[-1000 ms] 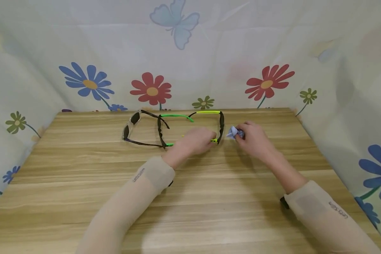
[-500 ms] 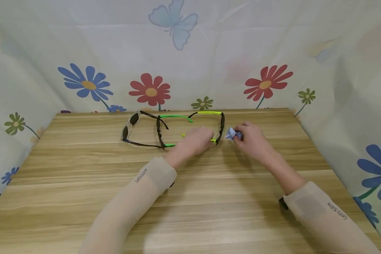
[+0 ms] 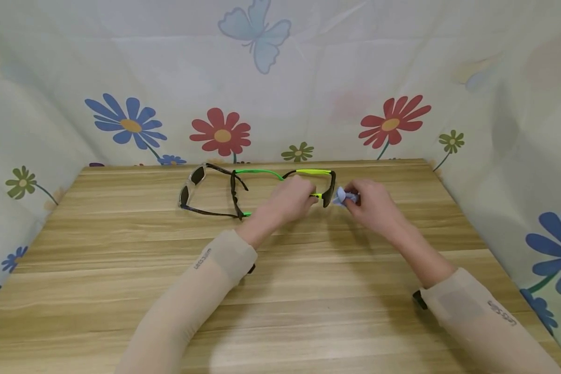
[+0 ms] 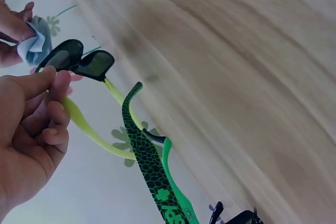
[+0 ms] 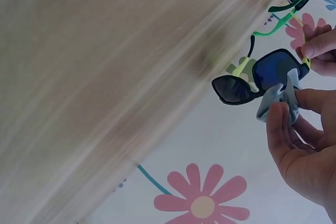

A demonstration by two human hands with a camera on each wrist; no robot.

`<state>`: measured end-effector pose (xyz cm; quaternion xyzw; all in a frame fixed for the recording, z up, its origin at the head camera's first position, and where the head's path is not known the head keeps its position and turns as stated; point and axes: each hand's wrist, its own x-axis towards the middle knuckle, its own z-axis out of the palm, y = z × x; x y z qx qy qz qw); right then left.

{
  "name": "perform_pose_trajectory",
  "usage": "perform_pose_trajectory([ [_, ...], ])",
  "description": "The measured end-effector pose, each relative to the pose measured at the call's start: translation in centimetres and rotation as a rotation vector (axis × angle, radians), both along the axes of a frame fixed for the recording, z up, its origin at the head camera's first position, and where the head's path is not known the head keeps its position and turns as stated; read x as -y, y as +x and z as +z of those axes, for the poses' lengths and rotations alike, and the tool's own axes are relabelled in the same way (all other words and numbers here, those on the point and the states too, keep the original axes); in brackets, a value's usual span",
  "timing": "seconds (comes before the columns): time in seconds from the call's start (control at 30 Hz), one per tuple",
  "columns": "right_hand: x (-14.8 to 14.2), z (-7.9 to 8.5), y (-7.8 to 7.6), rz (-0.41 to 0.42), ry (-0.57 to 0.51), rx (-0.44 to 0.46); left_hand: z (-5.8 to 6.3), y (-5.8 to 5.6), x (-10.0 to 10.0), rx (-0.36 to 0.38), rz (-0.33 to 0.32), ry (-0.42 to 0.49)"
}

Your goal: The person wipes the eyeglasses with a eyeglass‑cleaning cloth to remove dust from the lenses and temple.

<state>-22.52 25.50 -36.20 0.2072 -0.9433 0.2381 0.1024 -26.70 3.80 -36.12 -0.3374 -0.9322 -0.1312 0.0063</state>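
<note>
Yellow-templed sunglasses (image 3: 328, 199) are right of the green-templed sunglasses (image 3: 234, 191), temples pointing toward that pair, lenses (image 5: 274, 68) facing away. The left hand (image 3: 291, 199) pinches the near temple (image 3: 317, 196); the right hand (image 3: 375, 206) grips a blue cloth (image 3: 340, 196) farther right, just beside the lenses.

Wood-grain table (image 3: 332, 311), clear-framed sunglasses (image 3: 185, 196) with temples spread, green-templed sunglasses (image 3: 234, 190) at their temple tips
</note>
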Motion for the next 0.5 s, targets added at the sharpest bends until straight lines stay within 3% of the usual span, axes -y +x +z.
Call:
perform_pose_trajectory([
  [0.27,0.3,0.3,0.5,0.011,-0.028,-0.031,0.8,0.6,1.1,0.041,-0.038,0.129],
  [0.5,0.6,0.8,1.5,0.044,-0.073,-0.136,1.5,1.5,2.4,0.000,-0.091,0.256],
])
